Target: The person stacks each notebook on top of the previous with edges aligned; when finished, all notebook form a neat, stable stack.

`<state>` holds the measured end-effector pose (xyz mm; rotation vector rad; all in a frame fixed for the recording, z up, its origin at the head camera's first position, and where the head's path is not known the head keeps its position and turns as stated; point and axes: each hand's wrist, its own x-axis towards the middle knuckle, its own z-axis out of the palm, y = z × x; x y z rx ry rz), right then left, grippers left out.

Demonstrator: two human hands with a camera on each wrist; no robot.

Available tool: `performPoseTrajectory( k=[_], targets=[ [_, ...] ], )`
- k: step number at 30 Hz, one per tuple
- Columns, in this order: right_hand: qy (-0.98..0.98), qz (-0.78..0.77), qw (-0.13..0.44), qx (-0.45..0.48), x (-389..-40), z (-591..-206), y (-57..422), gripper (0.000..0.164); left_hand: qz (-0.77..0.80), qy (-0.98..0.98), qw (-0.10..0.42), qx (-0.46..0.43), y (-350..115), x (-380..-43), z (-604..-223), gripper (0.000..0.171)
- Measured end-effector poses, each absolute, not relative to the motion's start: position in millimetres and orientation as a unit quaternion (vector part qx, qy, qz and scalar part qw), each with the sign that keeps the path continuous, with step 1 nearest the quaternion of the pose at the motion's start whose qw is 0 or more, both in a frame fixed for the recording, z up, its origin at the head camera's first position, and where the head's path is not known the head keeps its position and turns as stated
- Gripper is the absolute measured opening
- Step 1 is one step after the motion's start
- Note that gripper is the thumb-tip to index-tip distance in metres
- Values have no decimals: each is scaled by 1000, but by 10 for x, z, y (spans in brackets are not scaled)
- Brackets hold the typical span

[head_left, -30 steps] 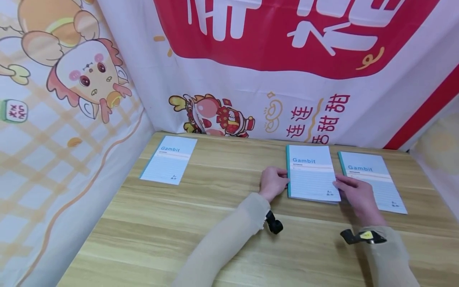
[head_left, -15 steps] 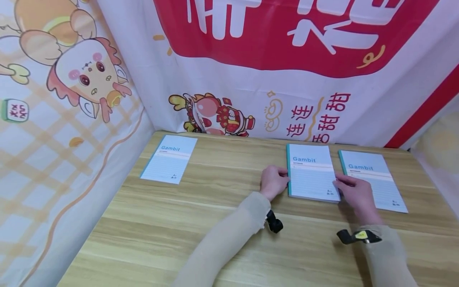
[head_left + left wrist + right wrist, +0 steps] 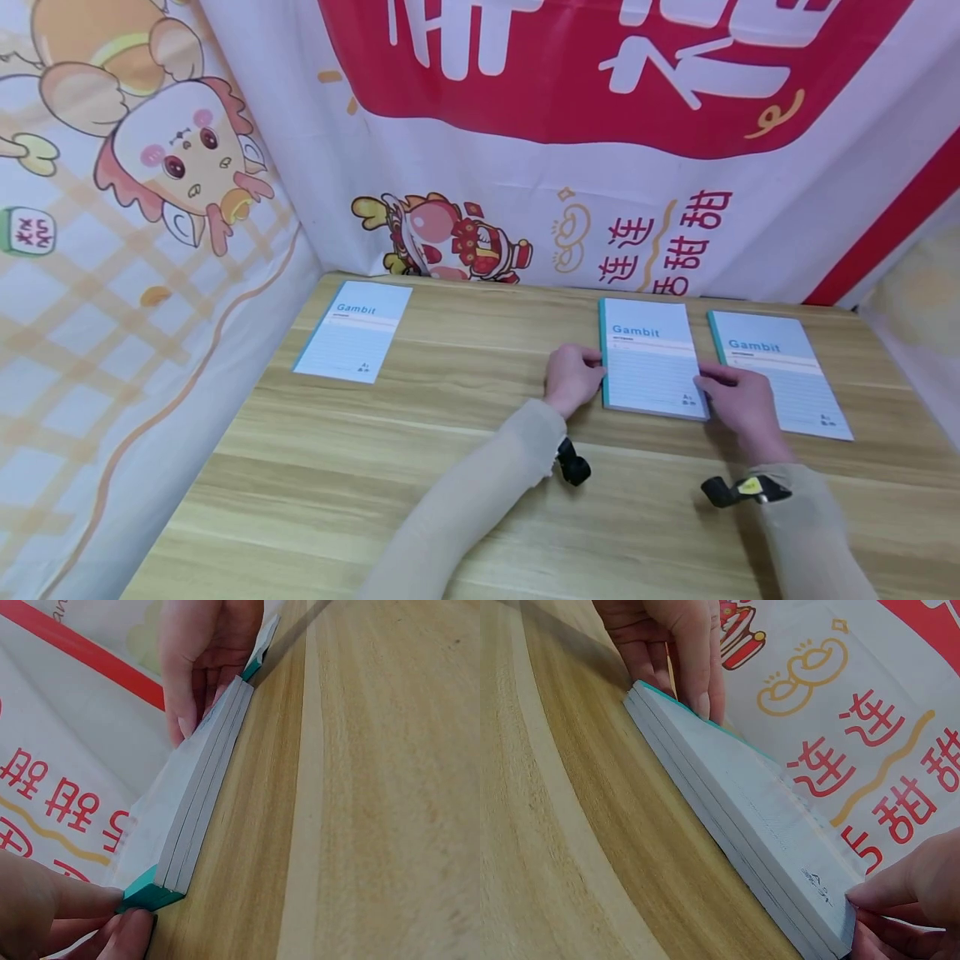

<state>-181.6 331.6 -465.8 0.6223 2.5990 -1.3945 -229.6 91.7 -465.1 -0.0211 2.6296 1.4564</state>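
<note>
A neat stack of pale blue "Gambit" notebooks [image 3: 651, 358] with teal spines lies at the right centre of the table in the head view. My left hand [image 3: 573, 377] holds the stack's spine side, with thumb and fingers at the teal edge [image 3: 154, 892] in the left wrist view. Across from it my right hand [image 3: 744, 407] holds the opposite long edge near the lower corner, its thumb [image 3: 889, 881] at the cover's edge in the right wrist view. The grey page edges [image 3: 727, 825] show in layers, roughly lined up.
Another Gambit notebook [image 3: 783, 379] lies just right of the stack, partly behind the right hand. A further notebook [image 3: 354, 332] lies at the table's far left. Printed cloth [image 3: 480, 192] hangs along the back edge of the wooden table [image 3: 315, 483].
The notebooks in the stack sit more evenly now; the lower one that stuck out at the near edge is lined up. My right hand has shifted slightly left; the left hand is almost still.
</note>
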Motion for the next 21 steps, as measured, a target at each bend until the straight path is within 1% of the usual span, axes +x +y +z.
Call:
performPoseTrajectory(
  k=[13, 21],
  targets=[
    [863, -455, 73, 205, -1832, -4686, 3302, 58, 494, 866, 73, -4, 900, -2311, -4671, 20],
    [858, -461, 78, 211, -1824, -4674, 3298, 57, 491, 868, 74, 0, 901, -2298, -4663, 20]
  ],
)
